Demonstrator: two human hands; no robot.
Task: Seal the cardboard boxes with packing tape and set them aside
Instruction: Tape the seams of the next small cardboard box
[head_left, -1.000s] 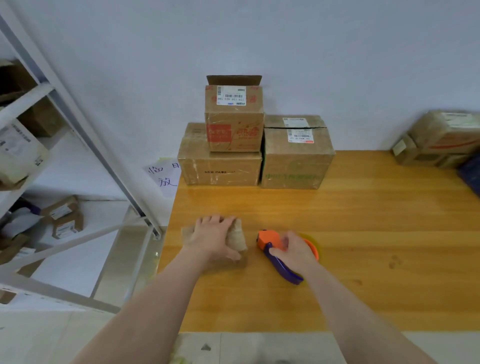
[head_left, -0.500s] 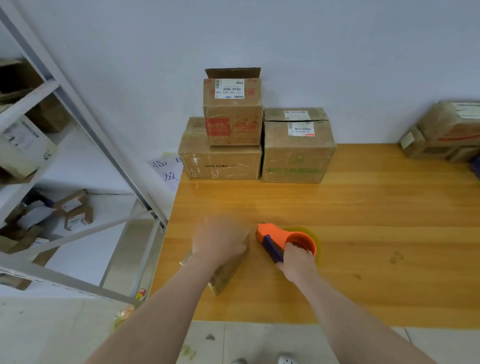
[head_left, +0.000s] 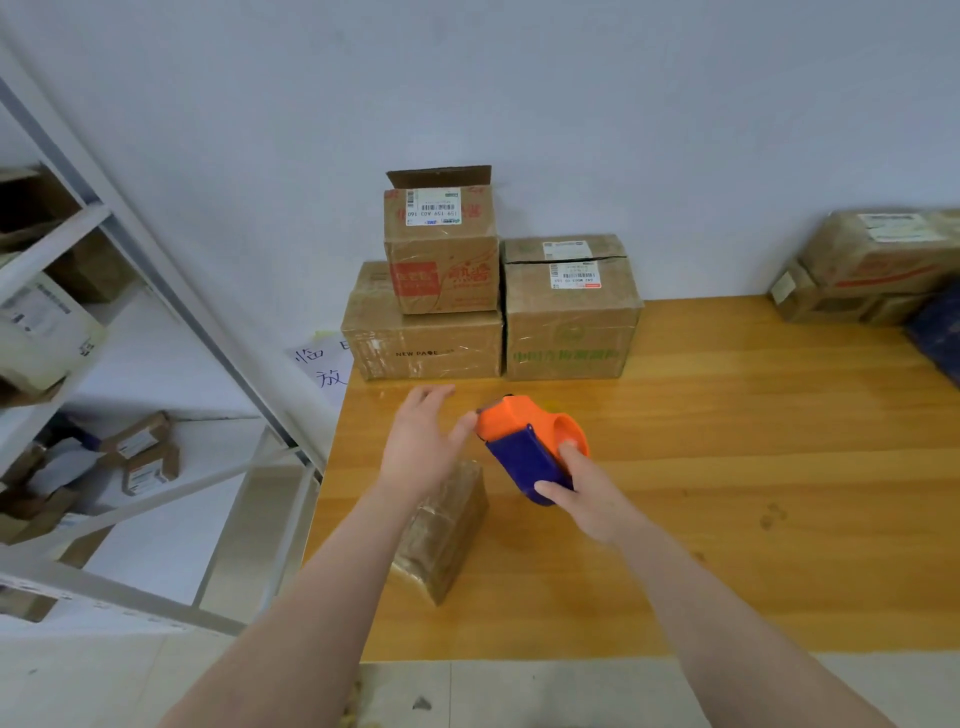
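Right hand (head_left: 587, 499): curled round the blue handle of the tape dispenser (head_left: 524, 441), orange nose tilted up toward the other hand. Left hand (head_left: 421, 447): open, fingers spread, holding nothing, thumb just beside the orange nose; whether touching, cannot tell. Under the left wrist: small cardboard box (head_left: 447, 535), lying near the left edge of the wooden table (head_left: 727, 467). Farther back, against the wall: wide box (head_left: 421, 343), open-flapped box (head_left: 441, 254) stacked on it, labelled box (head_left: 569, 322) touching on the right. Far right corner: more boxes (head_left: 872, 265). Off to the left: metal shelving (head_left: 156, 291).
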